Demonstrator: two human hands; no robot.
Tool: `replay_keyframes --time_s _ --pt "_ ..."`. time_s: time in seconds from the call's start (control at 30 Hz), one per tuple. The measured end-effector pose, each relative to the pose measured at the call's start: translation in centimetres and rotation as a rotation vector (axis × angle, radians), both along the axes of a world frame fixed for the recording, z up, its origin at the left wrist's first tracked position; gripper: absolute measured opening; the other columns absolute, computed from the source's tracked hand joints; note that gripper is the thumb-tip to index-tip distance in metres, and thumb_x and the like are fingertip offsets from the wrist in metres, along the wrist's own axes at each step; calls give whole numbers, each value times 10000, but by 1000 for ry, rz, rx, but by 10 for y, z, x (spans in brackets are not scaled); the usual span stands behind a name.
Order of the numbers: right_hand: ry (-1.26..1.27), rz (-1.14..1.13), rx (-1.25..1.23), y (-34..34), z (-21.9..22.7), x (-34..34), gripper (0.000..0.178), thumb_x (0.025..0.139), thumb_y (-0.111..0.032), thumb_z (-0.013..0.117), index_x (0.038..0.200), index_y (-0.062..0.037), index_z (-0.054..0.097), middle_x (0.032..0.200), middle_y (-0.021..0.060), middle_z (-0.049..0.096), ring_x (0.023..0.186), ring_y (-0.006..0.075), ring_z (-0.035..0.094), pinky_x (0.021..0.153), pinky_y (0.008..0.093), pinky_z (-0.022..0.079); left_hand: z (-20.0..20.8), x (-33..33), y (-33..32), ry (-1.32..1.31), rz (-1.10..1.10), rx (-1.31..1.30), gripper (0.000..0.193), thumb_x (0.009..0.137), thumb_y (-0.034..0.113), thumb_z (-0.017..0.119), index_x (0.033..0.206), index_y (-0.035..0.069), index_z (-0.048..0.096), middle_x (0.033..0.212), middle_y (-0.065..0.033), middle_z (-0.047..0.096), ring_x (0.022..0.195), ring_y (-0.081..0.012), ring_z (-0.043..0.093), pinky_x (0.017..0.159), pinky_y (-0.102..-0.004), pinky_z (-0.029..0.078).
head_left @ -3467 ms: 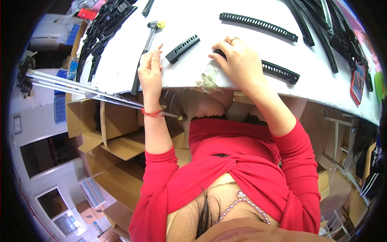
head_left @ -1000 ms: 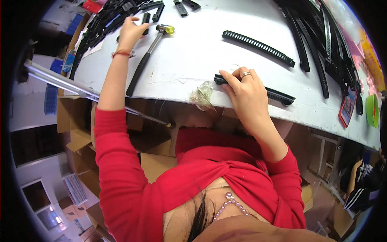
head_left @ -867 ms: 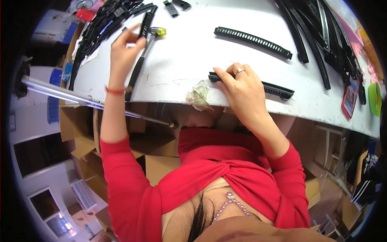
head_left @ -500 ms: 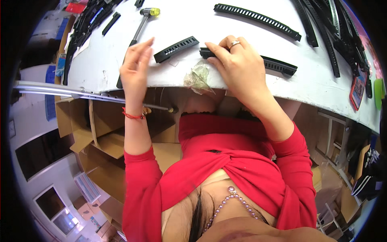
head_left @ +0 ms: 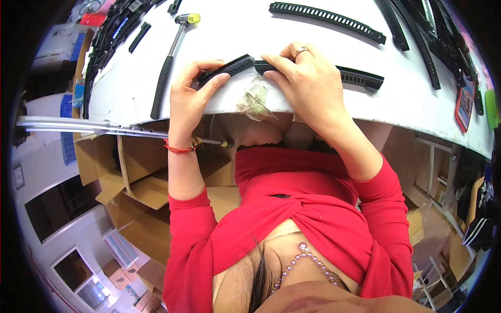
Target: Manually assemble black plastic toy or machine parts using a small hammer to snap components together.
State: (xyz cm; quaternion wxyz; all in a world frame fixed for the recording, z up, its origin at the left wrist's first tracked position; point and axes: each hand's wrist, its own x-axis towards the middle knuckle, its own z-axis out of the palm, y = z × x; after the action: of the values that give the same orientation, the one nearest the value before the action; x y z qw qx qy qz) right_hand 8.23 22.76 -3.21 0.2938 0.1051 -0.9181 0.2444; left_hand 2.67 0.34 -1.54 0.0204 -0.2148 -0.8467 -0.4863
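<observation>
My left hand (head_left: pixel 195 96) pinches the left end of a short black slotted strip (head_left: pixel 235 67), thumb on the near side and fingers on the far side. Between thumb and fingers of my right hand (head_left: pixel 308 78) is a longer black slotted strip (head_left: pixel 360 79), which runs out to the right under the hand. The facing ends of the two strips lie close together at a slight angle; whether they touch I cannot tell. Just below them, a crumpled clear plastic bag (head_left: pixel 255 101) hangs over the table's front edge.
A hammer (head_left: pixel 169 68) with a yellow face lies left of my left hand. Another slotted strip (head_left: pixel 329 22) lies at the back. Black parts are heaped at far left (head_left: pixel 112 39) and far right (head_left: pixel 436 47). A red-edged phone (head_left: pixel 464 107) is near the right edge.
My left hand has moved right and closed on the short strip, which is now tilted near the other one. My right hand keeps its hold, almost unmoved.
</observation>
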Motion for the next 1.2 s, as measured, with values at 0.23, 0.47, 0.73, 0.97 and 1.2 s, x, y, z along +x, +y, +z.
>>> replay_keyframes --time_s 0.23,0.47,0.73,0.97,1.2 --pt "-17 -43 -52 -5 2 -1 209 721 -248 771 905 -156 737 855 -2 631 849 185 624 690 324 531 6 -2 -13 -154 -97 85 317 866 -36 688 1180 11 689 1020 -55 680 945 -112 621 843 -236 498" --pt "-43 -58 -46 -7 3 -4 187 731 -262 767 889 -164 746 850 -8 636 863 178 629 677 320 537 12 -13 -7 -137 -217 3 288 885 -47 648 1164 4 698 1052 -58 659 959 -120 613 842 -227 491" --pt "-31 -30 -75 -12 2 -8 192 785 -288 742 944 -182 756 839 -21 631 790 183 631 657 327 523 14 -24 -15 -185 -277 7 273 897 -36 638 1161 0 698 1041 -60 662 970 -127 613 856 -231 492" --pt "-125 -24 -97 -19 8 -13 180 755 -276 755 897 -167 767 875 -4 665 870 175 654 683 326 540 26 -30 -11 8 -313 -237 293 869 -3 659 1140 81 732 966 -41 654 896 -146 588 795 -254 480" --pt "-310 -6 -112 -18 16 -13 235 806 -324 717 952 -149 774 915 63 692 848 240 684 722 367 544 23 -22 -6 285 -288 -378 315 850 11 663 1116 156 750 921 -31 637 919 -194 543 805 -280 463"
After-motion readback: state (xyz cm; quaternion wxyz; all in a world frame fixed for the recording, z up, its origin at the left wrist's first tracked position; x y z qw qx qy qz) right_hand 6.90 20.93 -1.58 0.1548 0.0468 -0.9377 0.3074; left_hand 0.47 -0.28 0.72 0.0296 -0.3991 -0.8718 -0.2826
